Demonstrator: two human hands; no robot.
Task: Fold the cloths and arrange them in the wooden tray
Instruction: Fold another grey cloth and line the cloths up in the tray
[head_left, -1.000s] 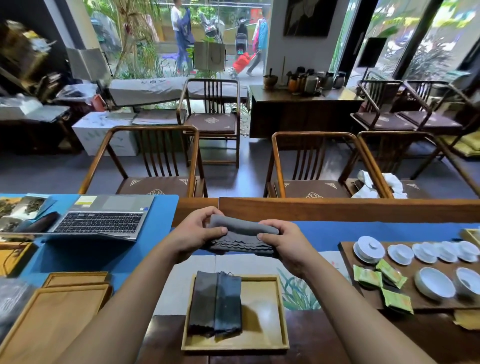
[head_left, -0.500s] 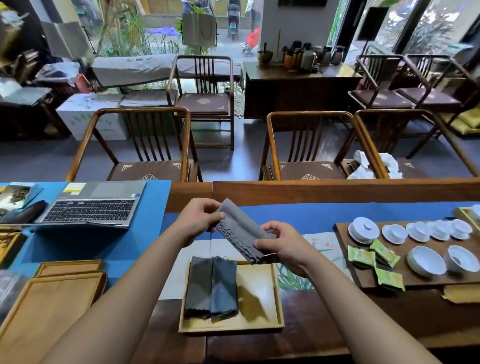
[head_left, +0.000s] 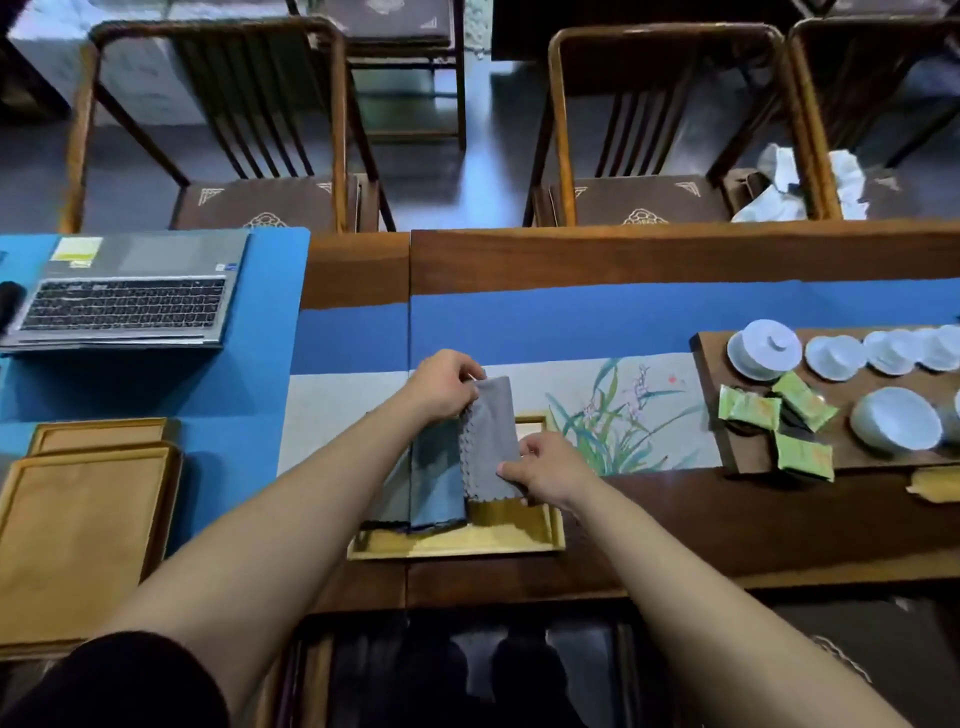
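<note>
A folded grey cloth (head_left: 491, 441) with zigzag edges lies lengthwise over the wooden tray (head_left: 498, 535), to the right of two folded blue-grey cloths (head_left: 434, 478) that rest in the tray's left half. My left hand (head_left: 444, 384) pinches the grey cloth's far end. My right hand (head_left: 545, 467) pinches its near right edge. My left forearm hides part of the leftmost cloth.
A laptop (head_left: 124, 296) sits on a blue mat at left, with stacked wooden trays (head_left: 78, 519) in front of it. A dark board (head_left: 852, 447) at right carries white cups, a lidded bowl (head_left: 763, 348) and green packets (head_left: 748, 410). Chairs stand beyond the table.
Both hands have lowered the folded grey cloth from above the table down onto the tray beside the two cloths, turning it lengthwise. The camera has tilted downward.
</note>
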